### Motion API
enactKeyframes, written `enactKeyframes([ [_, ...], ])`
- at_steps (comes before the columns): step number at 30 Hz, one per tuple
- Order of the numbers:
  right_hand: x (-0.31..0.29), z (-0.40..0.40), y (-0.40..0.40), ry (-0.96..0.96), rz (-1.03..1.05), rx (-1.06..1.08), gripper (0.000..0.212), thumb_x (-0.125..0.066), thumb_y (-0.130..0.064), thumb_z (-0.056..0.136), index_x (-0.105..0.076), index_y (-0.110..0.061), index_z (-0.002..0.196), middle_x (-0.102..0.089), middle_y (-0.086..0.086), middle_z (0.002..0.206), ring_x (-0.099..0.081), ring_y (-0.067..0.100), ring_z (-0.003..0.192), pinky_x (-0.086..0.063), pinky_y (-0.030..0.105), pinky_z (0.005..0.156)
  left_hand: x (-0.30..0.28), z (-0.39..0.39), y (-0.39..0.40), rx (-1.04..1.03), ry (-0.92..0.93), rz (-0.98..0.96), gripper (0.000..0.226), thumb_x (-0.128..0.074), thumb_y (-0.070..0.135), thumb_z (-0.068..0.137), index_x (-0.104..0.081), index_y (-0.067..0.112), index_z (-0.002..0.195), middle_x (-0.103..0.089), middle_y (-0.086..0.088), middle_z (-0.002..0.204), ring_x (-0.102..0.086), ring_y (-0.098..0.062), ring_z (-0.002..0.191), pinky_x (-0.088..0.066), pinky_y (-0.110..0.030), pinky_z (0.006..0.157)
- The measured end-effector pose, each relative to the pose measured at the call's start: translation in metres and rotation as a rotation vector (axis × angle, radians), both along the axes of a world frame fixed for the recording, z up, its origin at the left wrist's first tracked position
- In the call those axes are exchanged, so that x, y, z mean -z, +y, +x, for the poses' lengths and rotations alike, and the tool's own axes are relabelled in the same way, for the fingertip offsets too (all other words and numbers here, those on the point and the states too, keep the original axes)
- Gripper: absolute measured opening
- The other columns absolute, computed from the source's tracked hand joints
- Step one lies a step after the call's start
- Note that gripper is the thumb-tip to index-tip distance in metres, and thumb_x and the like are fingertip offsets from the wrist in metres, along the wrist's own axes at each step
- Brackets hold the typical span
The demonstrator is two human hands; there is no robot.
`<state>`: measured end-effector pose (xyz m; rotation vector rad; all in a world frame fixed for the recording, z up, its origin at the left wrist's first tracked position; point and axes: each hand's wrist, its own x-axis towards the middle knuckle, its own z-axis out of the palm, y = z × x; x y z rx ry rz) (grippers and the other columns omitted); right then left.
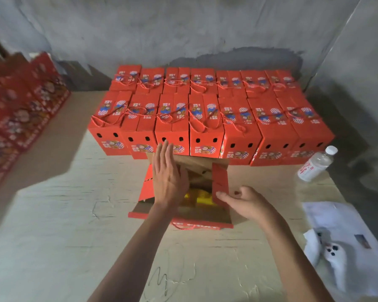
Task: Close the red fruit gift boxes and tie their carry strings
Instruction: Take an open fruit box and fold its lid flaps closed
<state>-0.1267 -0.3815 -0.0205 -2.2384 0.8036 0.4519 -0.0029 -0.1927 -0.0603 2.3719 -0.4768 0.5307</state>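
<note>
While one red cardboard fruit gift box [179,192] sits open at the centre of the view, flaps splayed, closing is the step in hand. Seen from above, on a pale, cracked and scuffed counter [52,225]. Left hand [169,177] flat, fingers straight and together, pressing down over the box's left side toward 12 o'clock, gripping nothing. Right hand [243,201] at 3 o'clock of the box, thumb and fingertips pinching the near edge of a narrow red side flap [220,182] that stands upright. Brown unprinted card on the flaps' inner faces; yellow contents [202,200] glimpsed inside, shape unclear. Twisted red carry string [194,226] lying against the box's near wall at 6 o'clock, not yet tied.

Likely next: folding the held flap inward and down over the opening, then bringing the remaining flaps across so they meet flat, before drawing up the cord. Calls for light pressure; thin card creases easily.

At 12 o'clock, two rows of closed red gift boxes [205,118], matt card with printed blue-and-white round designs, oval vent holes in the front walls, red cords knotted across the lids. At 9 o'clock, more red boxes [20,110], blurred. At 2 o'clock, a clear plastic water bottle [316,163] lying on its side. At 4 o'clock, a crumpled white plastic bag [345,247].
</note>
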Motion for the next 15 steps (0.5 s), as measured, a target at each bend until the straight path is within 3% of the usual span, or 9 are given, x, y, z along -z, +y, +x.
enactKeyframes([
  [3,-0.002,0.01,0.022,-0.263,-0.26,-0.089,0.087,-0.073,-0.066,0.081,-0.041,-0.018,0.147,-0.046,0.004,0.148,-0.046,0.025,0.135,-0.045,0.038,0.1,0.025,-0.025,0.013,0.056,-0.042,-0.017,0.055,-0.057,-0.002,0.091,-0.046,-0.004,0.145,-0.04,-0.017,0.158,-0.03,-0.032,0.152,-0.032,-0.051,0.121],
  [6,0.004,0.022,0.065,-0.484,-0.32,-0.155,0.09,-0.07,-0.051,0.092,-0.025,-0.012,0.16,-0.018,0.007,0.169,-0.017,0.023,0.156,-0.023,0.035,0.126,0.053,-0.048,0.021,0.238,-0.056,0.095,0.043,-0.055,0.001,0.096,-0.056,-0.006,0.138,-0.046,-0.018,0.154,-0.037,-0.035,0.148,-0.039,-0.058,0.113],
  [9,0.022,0.034,0.108,-0.614,-0.217,-0.096,0.07,-0.055,-0.028,0.105,-0.019,-0.006,0.161,-0.007,0.009,0.171,-0.004,0.021,0.159,-0.001,0.022,0.124,0.062,-0.053,0.022,0.343,-0.041,0.118,0.046,-0.065,0.011,0.097,-0.055,-0.008,0.138,-0.048,-0.02,0.152,-0.039,-0.036,0.147,-0.038,-0.057,0.116],
  [12,0.037,0.04,0.129,-0.714,-0.12,0.015,0.063,-0.049,-0.021,0.106,-0.022,-0.002,0.16,-0.014,0.013,0.17,-0.011,0.022,0.158,-0.011,0.028,0.128,0.058,-0.05,0.023,0.334,-0.041,0.187,0.061,-0.076,0.015,0.092,-0.051,-0.009,0.142,-0.046,-0.023,0.152,-0.038,-0.039,0.147,-0.039,-0.055,0.116],
  [15,0.049,0.042,0.127,-0.822,-0.228,0.054,0.072,-0.06,-0.032,0.102,-0.029,0.004,0.156,-0.021,0.019,0.167,-0.02,0.029,0.156,-0.023,0.039,0.127,0.054,-0.046,0.027,0.212,-0.06,0.197,0.057,-0.074,0.011,0.092,-0.052,-0.008,0.141,-0.043,-0.022,0.154,-0.036,-0.04,0.147,-0.041,-0.057,0.113],
])
